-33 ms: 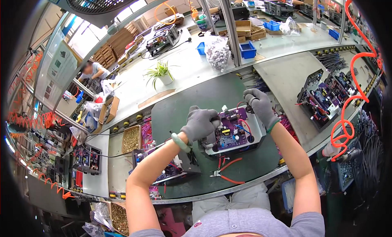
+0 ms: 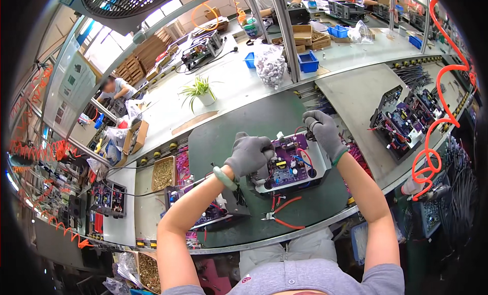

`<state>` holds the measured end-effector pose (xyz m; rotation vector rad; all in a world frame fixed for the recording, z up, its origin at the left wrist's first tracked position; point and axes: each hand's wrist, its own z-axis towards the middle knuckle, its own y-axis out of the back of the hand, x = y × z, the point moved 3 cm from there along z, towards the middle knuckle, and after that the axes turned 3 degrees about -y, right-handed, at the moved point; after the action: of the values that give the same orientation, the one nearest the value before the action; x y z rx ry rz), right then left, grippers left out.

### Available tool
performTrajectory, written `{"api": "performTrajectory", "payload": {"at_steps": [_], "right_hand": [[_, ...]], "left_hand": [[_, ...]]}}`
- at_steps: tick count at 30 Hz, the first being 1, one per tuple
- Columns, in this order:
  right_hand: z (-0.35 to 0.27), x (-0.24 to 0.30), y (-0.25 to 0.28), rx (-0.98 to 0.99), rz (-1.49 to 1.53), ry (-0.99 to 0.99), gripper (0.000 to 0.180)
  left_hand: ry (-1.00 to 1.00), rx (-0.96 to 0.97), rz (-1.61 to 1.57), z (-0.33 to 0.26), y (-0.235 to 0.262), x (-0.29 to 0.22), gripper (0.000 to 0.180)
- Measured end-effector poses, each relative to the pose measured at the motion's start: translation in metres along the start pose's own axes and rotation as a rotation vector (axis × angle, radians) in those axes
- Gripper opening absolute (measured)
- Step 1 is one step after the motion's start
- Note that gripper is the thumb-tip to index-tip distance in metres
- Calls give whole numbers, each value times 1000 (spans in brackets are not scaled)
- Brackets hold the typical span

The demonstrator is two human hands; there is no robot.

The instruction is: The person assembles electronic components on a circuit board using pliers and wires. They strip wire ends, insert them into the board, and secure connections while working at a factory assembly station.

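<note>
An open metal housing with a purple circuit board [image 2: 290,165] lies on the green mat [image 2: 254,119] before me. My left hand [image 2: 250,155], in a grey glove, is closed at the board's left back edge; whatever its fingers hold is hidden. At the back right corner my right hand [image 2: 324,133], gloved too, has its fingers curled together on a thin dark wire [image 2: 299,129] that loops toward the board. Red-handled cutting pliers [image 2: 280,214] rest on the mat just in front of the housing.
Another board unit [image 2: 223,206] stands under my left forearm, and a further one [image 2: 406,117] sits to the right. A tray of small brass-coloured parts [image 2: 163,173] is at the left. A coiled orange hose [image 2: 432,158] hangs at the right. A potted plant [image 2: 206,98] stands beyond the mat.
</note>
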<state>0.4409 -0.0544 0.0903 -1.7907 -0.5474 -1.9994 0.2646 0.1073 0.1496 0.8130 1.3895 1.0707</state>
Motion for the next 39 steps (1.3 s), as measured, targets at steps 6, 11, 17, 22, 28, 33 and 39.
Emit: {"api": "performTrajectory", "payload": {"at_steps": [6,11,17,22,28,33,39], "right_hand": [[-3,4,1,11,11,-6,19],[-8,11,-1,20,51,-42,19],[-5,4,-1,18,36,-44,19],[-3,4,1,20,-27,-27,20],[-34,57,3,-208,-641,470,24],[-70,71,-67,245,-652,371,26],[-66,50,-106,221,-568,406,9]], "left_hand": [[-46,95,83,3,3,-5,19],[-48,457,199,30,13,-7,33],[-41,648,598,57,16,-18,70],[-270,558,290,58,5,-28,94],[-188,-30,-60,21,45,1,27],[-158,-399,144,-36,35,-3,13],[-102,-596,14,-57,27,13,24]]}}
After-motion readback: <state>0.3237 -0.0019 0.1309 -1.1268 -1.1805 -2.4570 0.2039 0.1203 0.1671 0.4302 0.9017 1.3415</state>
